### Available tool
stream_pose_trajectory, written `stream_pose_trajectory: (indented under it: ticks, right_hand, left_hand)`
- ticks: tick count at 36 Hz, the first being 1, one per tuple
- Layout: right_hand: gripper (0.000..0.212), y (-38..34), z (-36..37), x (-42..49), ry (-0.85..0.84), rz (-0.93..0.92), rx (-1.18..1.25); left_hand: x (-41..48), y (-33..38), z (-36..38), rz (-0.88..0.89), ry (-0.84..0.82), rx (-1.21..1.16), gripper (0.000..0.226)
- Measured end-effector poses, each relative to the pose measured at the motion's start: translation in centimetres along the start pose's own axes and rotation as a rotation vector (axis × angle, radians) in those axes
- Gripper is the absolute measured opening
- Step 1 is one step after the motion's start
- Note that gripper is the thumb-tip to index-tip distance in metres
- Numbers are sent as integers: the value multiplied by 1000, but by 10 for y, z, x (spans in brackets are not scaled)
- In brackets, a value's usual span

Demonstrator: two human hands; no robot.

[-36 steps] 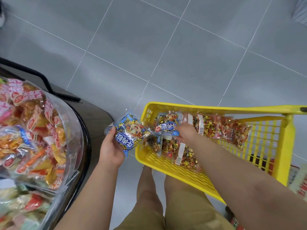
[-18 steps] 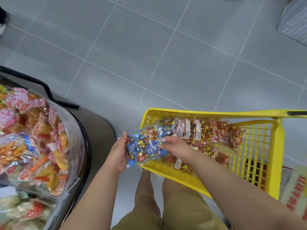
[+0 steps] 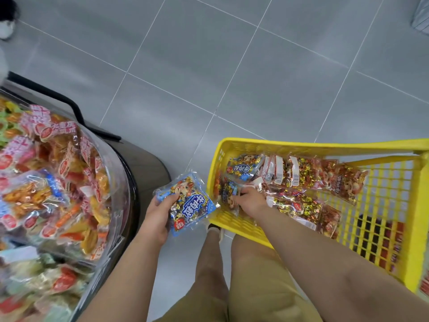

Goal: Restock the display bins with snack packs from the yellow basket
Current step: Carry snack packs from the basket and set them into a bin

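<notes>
Mid-restock, nowhere near done imo. Left hand [image 3: 160, 213] gripping blue snack pack [image 3: 191, 203], centre frame, just outside yellow basket [image 3: 301, 145] at 4 o'clock. Right hand [image 3: 251, 202] down in basket, fingers curled on second blue pack [image 3: 228, 194]. Red packs [image 3: 301, 175] piled inside, plenty left. Display bin [image 3: 120, 182] at 9 o'clock, looks heaped.

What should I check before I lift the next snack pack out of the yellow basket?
1. Left hand grips held blue pack: ok.
2. Right hand curls on second blue pack inside yellow basket: ok.
3. Third blue pack waits in the basket's far corner: ok.
4. Red packs lie clear of the second blue pack: cannot tell.
5. Room in display bin: cannot tell, it is heaped with packs.
</notes>
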State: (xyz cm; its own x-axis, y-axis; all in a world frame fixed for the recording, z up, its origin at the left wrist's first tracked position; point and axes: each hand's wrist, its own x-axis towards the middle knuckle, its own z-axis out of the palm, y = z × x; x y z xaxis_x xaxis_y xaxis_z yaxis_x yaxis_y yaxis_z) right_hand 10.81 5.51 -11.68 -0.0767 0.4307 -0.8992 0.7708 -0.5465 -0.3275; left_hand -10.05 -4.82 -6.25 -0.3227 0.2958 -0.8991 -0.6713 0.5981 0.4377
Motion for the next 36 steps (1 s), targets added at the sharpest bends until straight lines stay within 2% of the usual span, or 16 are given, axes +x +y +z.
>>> stream_pose_trajectory:
  ticks: [2, 5, 7, 11, 15, 18, 20, 24, 27, 32, 36]
  right_hand:
    - [9, 1, 7, 4, -20, -43, -89]
    - [23, 1, 13, 10, 5, -31, -161]
    - [17, 0, 15, 10, 18, -3, -175]
    - [20, 3, 13, -2, 148, -15, -141]
    - [15, 14, -1, -28, 328, -53, -19]
    - [19, 17, -14, -53, 416, -135, 119]
    - [22, 16, -22, -74, 440, -197, 203]
    - [14, 12, -33, -110, 457, -297, 353]
    - [17, 5, -37, -133, 386, -294, 512]
    - [39, -9, -33, -168, 212, -345, 701]
    - [9, -25, -14, -206, -65, -394, 863]
  left_hand:
    - [2, -2, -8, -2, 24, 13, 16]
    - [2, -4, -18, 4, 46, 29, 12]
    - [0, -3, -22, 7, 44, 46, 12]
    - [-10, 1, -27, -3, 20, 66, 16]
    - [-25, 8, -26, 5, 10, 100, 16]
    - [-37, 13, -23, 18, -23, 120, 17]
    - [-48, 15, -23, 35, -56, 129, 16]
    - [-72, 19, -25, 76, -123, 113, 13]
    - [-93, 19, -28, 119, -147, 83, 13]
    - [-134, 6, -44, 205, -113, 0, 14]
    - [-171, -16, -70, 271, -43, -142, 16]
